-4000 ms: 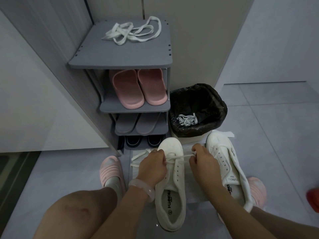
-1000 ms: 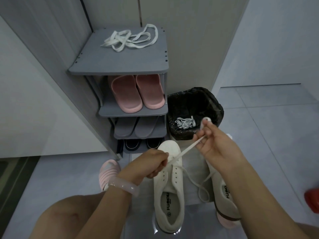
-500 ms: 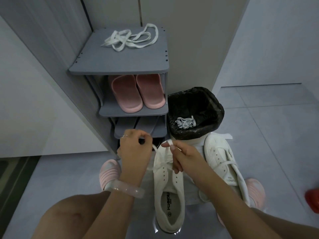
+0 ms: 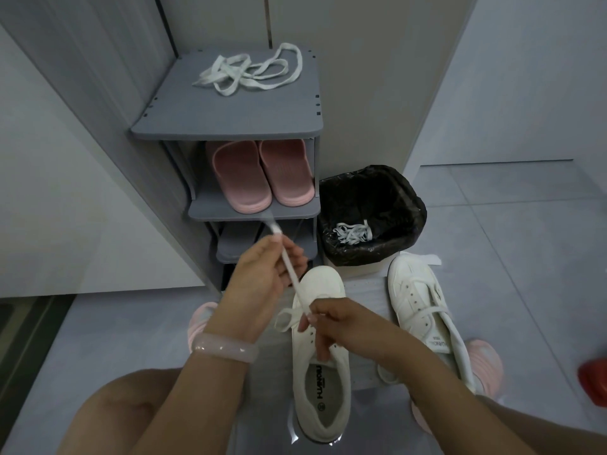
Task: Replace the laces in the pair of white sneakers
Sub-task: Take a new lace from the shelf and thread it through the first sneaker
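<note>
Left hand (image 4: 262, 270) is raised in front of the shoe rack (image 4: 230, 119), fingers curled round a white lace (image 4: 289, 274) that runs taut from its fingertips down to the front eyelets of the near sneaker (image 4: 323, 366); the lace tip sticks out above the hand and is motion-blurred. Right hand (image 4: 335, 326) sits over the same sneaker's eyelet area, thumb and fingers pinching the lace low down where a small loop hangs out to the left. That sneaker lies on the floor between the person's knees, toe pointing at the rack, only the front eyelets threaded (rest of the eyelets hidden by the hand). Second sneaker (image 4: 423, 320) lies just right of it, toe near the bin, with one lace strand across its upper; how far it is laced, cannot tell. A loose bundle of white laces (image 4: 249, 73) lies on the rack's top shelf. Pink slippers (image 4: 259, 172) sit on the shelf below, grey ones lower still, partly behind the left hand. Bin with black liner (image 4: 371, 188) stands just right of the rack, touching or nearly so, with a crumpled lace (image 4: 353, 233) inside. Pale bracelet (image 4: 225, 348) on the left wrist. The person wears pink slippers, one visible by each sneaker. Red thing (image 4: 594, 382) at the right edge, cropped, can't identify.
</note>
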